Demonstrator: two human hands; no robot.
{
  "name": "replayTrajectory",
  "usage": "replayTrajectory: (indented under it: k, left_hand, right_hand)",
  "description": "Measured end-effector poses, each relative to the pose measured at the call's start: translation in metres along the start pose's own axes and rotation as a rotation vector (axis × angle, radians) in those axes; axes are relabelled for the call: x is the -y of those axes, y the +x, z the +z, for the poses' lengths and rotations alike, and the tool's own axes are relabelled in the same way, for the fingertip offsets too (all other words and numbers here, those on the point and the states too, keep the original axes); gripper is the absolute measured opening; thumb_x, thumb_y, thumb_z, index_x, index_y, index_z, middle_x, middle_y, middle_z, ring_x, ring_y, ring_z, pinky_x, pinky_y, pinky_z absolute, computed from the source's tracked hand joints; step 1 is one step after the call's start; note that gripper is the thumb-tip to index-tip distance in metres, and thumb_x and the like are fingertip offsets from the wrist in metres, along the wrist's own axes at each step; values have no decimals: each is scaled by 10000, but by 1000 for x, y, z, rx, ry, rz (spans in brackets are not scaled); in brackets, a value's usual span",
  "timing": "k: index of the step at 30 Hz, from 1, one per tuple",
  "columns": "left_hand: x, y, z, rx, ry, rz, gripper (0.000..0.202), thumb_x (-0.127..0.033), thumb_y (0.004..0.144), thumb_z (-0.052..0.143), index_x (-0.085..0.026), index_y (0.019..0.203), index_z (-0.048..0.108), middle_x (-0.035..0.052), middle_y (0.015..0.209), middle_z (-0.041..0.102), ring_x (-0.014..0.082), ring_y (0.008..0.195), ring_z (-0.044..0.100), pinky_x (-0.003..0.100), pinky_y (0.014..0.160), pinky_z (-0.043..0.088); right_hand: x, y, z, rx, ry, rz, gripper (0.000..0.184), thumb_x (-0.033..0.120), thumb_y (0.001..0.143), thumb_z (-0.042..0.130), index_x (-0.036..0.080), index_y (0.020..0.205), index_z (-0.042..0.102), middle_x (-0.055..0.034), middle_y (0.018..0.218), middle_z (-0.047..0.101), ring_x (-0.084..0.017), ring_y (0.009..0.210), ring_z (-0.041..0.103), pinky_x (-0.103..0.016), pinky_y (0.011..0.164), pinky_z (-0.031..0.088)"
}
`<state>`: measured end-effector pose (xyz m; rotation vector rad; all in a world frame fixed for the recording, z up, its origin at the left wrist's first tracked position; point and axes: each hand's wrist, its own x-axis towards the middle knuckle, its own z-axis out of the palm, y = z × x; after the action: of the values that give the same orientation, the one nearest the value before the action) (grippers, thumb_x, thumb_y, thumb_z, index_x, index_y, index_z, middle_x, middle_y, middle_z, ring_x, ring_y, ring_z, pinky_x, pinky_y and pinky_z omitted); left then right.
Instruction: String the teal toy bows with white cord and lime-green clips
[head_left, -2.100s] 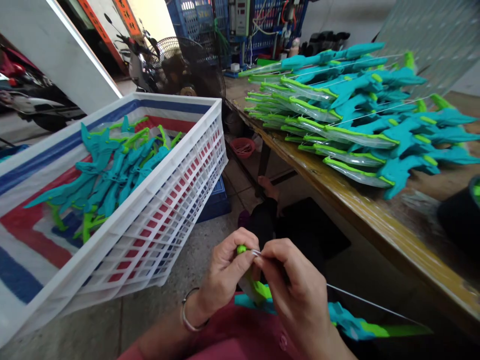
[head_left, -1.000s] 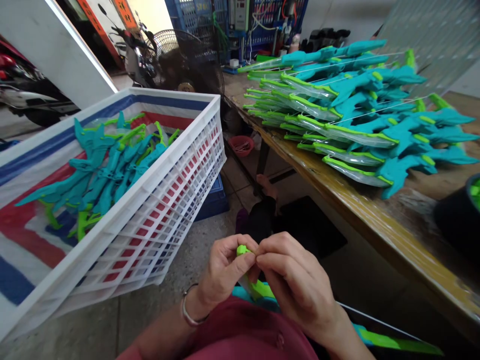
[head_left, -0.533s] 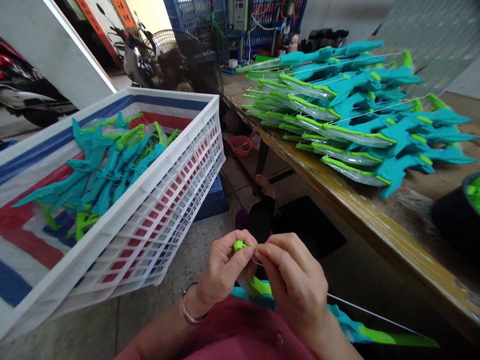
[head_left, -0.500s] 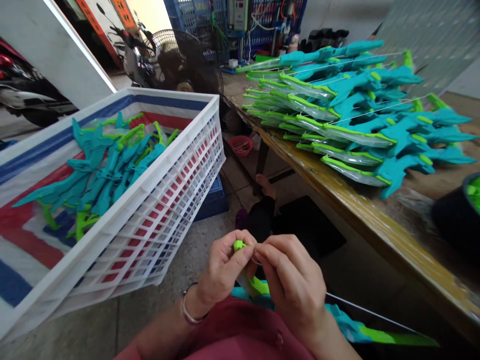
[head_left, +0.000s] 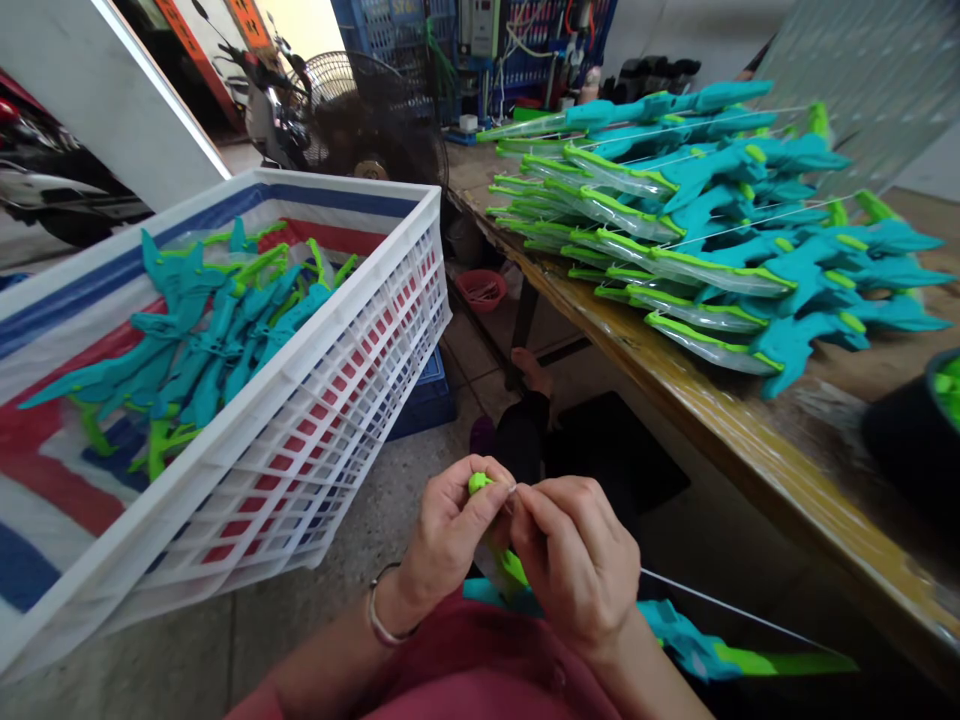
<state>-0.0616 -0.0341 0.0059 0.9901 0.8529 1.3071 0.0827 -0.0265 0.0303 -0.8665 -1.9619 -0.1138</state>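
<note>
My left hand [head_left: 448, 525] is closed, pinching a small lime-green plastic piece [head_left: 478, 483] between thumb and forefinger. Close against it, my right hand [head_left: 581, 555] pinches the end of a thin white string [head_left: 512, 497] at the fingertips. Below both hands, across my lap, lies a teal and green plastic toy bow [head_left: 694, 645], partly hidden by my hands and arm. A white string [head_left: 739, 605] runs taut from its right tip towards my right hand.
Left of me stands a white plastic crate [head_left: 375, 320] with a striped liner, holding teal and green toy parts [head_left: 217, 340]. Similar toy bows [head_left: 750, 220] are piled on the wooden table [head_left: 697, 430] at right, near a black tub [head_left: 904, 420]. A fan [head_left: 371, 120] stands behind.
My right hand has shifted slightly left and its fingertips have drawn in around the string end. The bow's right end has moved a little left. My left hand stays almost in place.
</note>
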Motion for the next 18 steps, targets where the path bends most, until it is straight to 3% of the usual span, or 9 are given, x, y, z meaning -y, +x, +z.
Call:
replayTrajectory:
  k: [9, 15, 18]
  left_hand:
    - [3, 1, -3, -11, -72, -57, 218, -321, 1003, 624, -172, 844, 606, -26, 706, 552, 81, 556, 512, 206, 533, 405]
    - [3, 0, -4, -30, 3, -44, 223, -345, 999, 632, -176, 853, 628, -10, 763, 561, 96, 653, 504, 210, 599, 415]
    - [2, -2, -3, -34, 39, -25, 202, -344, 998, 633, -179, 882, 647, -7, 774, 566, 99, 673, 491, 210, 616, 414]
  right_hand:
    - [-2, 2, -8, 3, 22, 53, 165, 8, 922, 632, 128, 1034, 619, -77, 858, 639, -174, 764, 580, -296, 668, 533]
    - [0, 4, -6, 65, 185, 159, 225, 105, 955, 665, 96, 1172, 610, -128, 1028, 644, -207, 927, 626, -324, 771, 564]
    - [-1, 5, -5, 143, 332, 229, 199, 115, 987, 636, 138, 1185, 631, -85, 1012, 644, -166, 889, 632, -266, 732, 554]
